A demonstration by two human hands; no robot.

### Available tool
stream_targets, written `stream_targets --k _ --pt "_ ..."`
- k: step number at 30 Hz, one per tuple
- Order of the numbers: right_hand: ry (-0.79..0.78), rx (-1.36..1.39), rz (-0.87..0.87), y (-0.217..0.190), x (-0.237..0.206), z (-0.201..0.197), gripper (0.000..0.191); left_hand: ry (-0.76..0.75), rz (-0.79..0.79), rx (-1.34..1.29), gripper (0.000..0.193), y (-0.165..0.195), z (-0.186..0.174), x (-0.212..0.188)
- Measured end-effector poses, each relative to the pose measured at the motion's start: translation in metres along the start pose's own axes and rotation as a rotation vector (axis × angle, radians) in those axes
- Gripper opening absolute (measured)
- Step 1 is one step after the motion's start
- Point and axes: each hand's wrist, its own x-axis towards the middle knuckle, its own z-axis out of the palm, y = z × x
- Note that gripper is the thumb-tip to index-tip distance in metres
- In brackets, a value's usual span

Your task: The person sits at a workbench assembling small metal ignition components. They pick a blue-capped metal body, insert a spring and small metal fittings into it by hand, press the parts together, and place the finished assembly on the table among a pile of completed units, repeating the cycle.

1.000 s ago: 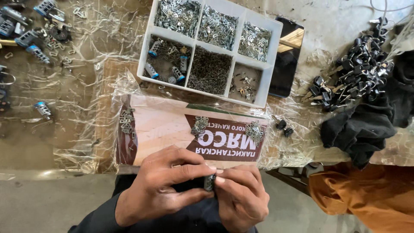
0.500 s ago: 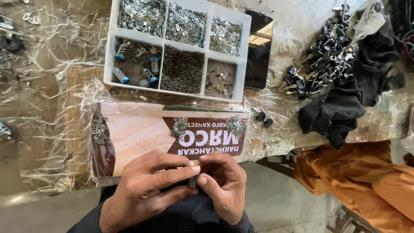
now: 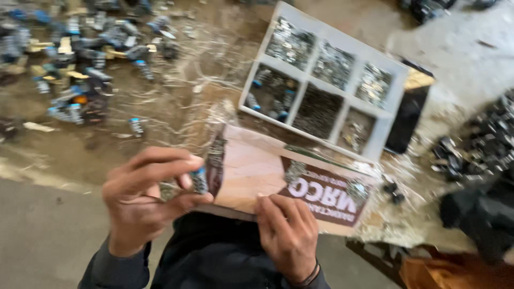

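Observation:
My left hand (image 3: 144, 195) is raised at the lower left and pinches a small metal part with a blue end (image 3: 199, 180) between thumb and fingers. My right hand (image 3: 286, 235) rests low in the middle with its fingers curled at the near edge of a printed cardboard sheet (image 3: 278, 176). I cannot tell whether anything is in it. The whole view is blurred by motion.
A white divided tray (image 3: 390, 104) with several compartments of small metal parts lies beyond the cardboard. A heap of blue-tipped parts (image 3: 80, 59) covers the far left. Dark parts (image 3: 482, 144) pile up at the right, and orange cloth (image 3: 455, 273) lies at the lower right.
My hands were together on one small part; now they are apart. The left hand has lifted leftward with the part, and the view has swung to the left.

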Motion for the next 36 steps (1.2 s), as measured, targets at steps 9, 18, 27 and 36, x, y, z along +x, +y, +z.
stream_targets --k 9,18,27,36 --pt "-0.135 -0.066 -0.213 -0.012 0.022 0.027 0.049 0.06 0.011 0.048 0.043 0.0 -0.013 -0.015" --pt "0.167 0.688 0.18 0.029 -0.064 -0.009 0.011 -0.203 0.071 -0.106 0.044 -0.017 0.055 -0.016" --pt "0.122 1.523 0.539 0.026 -0.069 -0.014 0.013 -0.375 0.057 -0.215 0.041 -0.014 0.083 -0.009" --pt "0.653 0.237 0.096 0.02 -0.047 0.004 0.013 -0.347 0.05 -0.156 0.043 -0.007 0.081 -0.009"
